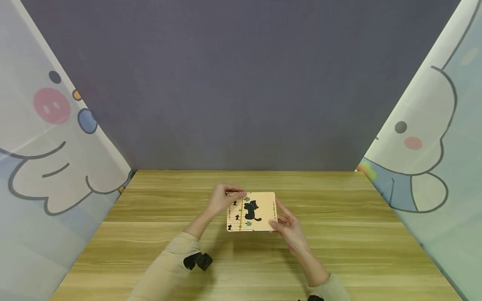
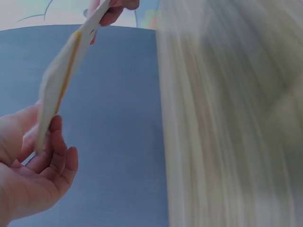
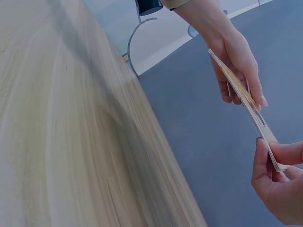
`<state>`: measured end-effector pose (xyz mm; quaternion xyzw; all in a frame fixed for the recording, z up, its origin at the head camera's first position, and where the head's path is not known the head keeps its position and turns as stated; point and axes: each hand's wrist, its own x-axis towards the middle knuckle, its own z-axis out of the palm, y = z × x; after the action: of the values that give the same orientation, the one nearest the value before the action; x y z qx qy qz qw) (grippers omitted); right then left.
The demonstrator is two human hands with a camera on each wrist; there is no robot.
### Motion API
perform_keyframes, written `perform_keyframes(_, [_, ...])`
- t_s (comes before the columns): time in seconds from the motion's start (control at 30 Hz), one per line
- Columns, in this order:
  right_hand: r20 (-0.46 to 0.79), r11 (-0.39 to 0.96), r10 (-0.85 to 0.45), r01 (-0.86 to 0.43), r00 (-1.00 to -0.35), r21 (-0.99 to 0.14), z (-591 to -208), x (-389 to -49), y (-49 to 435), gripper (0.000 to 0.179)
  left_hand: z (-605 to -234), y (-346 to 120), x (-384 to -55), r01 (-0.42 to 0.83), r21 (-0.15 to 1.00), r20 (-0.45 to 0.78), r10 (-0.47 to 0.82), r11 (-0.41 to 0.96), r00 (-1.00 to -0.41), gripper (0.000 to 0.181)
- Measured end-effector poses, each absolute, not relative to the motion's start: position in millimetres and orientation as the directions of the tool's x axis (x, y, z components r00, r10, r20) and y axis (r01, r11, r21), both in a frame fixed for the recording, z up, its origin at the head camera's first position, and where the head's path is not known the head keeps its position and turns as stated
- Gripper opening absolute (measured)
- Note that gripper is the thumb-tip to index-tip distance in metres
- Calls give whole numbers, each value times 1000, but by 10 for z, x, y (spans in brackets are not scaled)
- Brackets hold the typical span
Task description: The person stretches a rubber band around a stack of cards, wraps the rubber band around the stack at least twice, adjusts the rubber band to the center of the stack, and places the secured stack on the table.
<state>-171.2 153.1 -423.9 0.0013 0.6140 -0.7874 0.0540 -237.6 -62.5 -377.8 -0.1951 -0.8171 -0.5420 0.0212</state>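
Both hands hold a small cream notebook (image 1: 263, 209) above the table, its cover printed with a black cat. A yellow elastic band (image 1: 241, 215) runs across the cover toward its left side. My left hand (image 1: 220, 200) grips the far left corner, thumb on top and fingers beneath. At the right edge, my right hand (image 1: 291, 232) pinches the near corner between thumb and fingers. The notebook (image 3: 251, 111) appears edge-on and tilted in the right wrist view, with thin layered pages along its side. In the left wrist view, the left hand (image 2: 42, 165) curls around its lower end.
Below the hands spreads a wood-grain table (image 1: 150, 221). A dark grey panel (image 1: 241, 83) rises along its far edge. Curtains with cartoon animals flank it, one on the left (image 1: 56, 167) and one on the right (image 1: 425, 167).
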Motion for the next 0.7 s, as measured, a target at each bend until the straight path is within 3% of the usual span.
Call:
perform_keyframes(0.57, [-24, -197, -76, 39, -997, -980, -4233, -1688, 1514, 72, -3848, -602, -2400, 278, 912, 177, 321, 302, -930, 19])
perform_keyframes(0.7, [-36, -193, -95, 54, -995, -980, -4232, -1682, 1504, 72, -3870, -584, -2394, 314, 902, 202, 355, 295, -913, 20])
